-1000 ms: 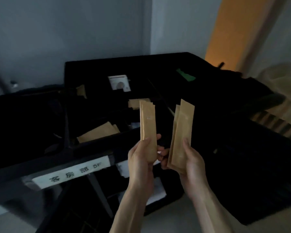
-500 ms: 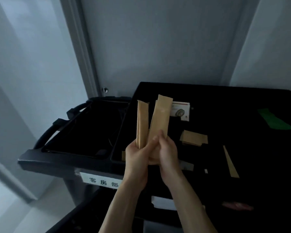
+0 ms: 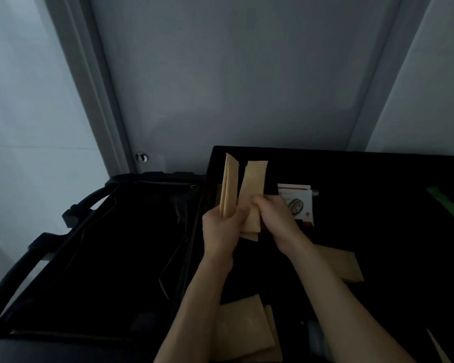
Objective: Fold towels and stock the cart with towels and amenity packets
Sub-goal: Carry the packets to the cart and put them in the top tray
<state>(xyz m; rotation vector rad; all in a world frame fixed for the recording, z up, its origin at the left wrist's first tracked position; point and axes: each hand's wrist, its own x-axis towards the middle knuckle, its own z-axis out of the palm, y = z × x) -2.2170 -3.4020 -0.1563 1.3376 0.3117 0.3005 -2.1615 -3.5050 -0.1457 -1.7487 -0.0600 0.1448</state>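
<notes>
Two kraft packets held upright over the cart (image 3: 351, 163) top. Left packet (image 3: 229, 189): gripped at its lower end by left hand (image 3: 220, 231), fingers curled round it. Right packet (image 3: 253, 195): tilted, pinched low by right hand (image 3: 275, 218), fingers curled. The two hands touch. More packets lie flat in the tray: stack (image 3: 244, 331) near, another (image 3: 344, 265) under the right forearm. White card (image 3: 299, 203) just beyond right hand. Open black bag (image 3: 102, 244) to the left.
</notes>
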